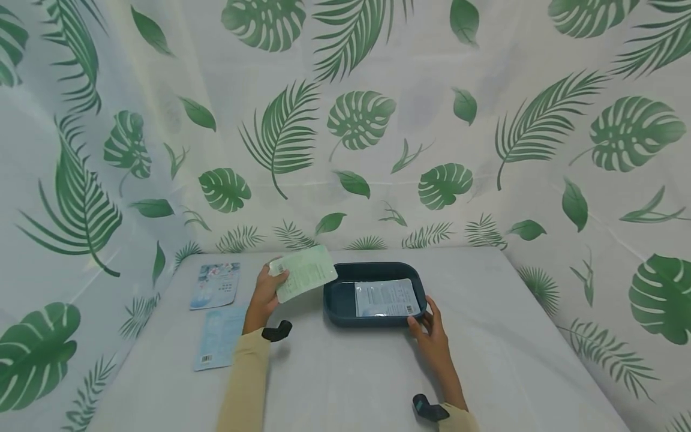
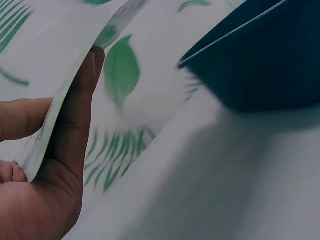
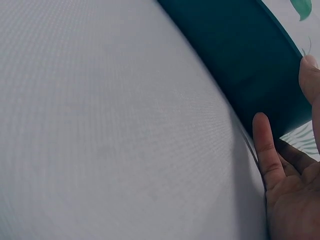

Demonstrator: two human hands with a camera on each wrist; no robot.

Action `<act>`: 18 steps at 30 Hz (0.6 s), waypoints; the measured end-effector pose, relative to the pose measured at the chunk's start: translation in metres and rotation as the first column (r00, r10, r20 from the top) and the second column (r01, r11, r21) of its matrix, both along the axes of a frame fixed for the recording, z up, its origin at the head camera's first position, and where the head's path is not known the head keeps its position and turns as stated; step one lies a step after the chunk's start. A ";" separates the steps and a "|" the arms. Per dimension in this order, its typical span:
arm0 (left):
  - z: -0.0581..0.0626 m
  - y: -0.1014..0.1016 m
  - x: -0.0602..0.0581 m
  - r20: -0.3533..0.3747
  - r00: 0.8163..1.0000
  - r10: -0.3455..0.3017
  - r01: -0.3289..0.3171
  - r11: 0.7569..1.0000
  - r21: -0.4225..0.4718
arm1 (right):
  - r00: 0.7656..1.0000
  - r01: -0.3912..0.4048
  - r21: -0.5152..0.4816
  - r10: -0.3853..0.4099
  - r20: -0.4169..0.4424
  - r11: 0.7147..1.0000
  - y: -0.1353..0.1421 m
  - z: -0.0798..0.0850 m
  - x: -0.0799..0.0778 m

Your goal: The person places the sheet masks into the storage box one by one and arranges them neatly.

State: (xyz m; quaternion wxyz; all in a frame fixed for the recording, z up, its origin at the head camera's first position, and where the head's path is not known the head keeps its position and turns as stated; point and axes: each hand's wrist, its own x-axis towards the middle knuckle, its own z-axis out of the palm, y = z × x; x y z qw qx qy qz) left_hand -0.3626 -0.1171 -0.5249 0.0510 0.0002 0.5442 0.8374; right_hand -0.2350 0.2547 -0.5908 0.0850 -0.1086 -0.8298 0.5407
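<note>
My left hand [image 1: 266, 292] pinches a pale green sheet mask packet [image 1: 305, 273], thumb on its face and fingers behind. The packet is tilted above the table, its right end close to the left rim of a dark blue tray [image 1: 337, 319]. In the left wrist view the packet [image 2: 65, 95] shows nearly edge-on. A light blue and white packet [image 1: 385, 298] lies in the tray's right part. My right hand [image 1: 433, 336] holds the tray's front right corner, thumb at the front wall and fingers round the side. The right wrist view shows the fingers against the tray wall [image 3: 240, 55].
Two more packets lie on the table's left side: a floral one [image 1: 216, 285] behind and a light blue one [image 1: 218, 339] in front, partly hidden by the left arm. A leaf-patterned curtain [image 1: 356, 180] surrounds the white table [image 1: 345, 378] at the back and sides.
</note>
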 end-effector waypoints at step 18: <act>0.006 0.117 0.016 -0.093 0.926 -0.365 0.257 0.792 -0.554 | 1.000 -0.005 0.017 0.005 -0.016 1.000 -0.001 -0.001 0.004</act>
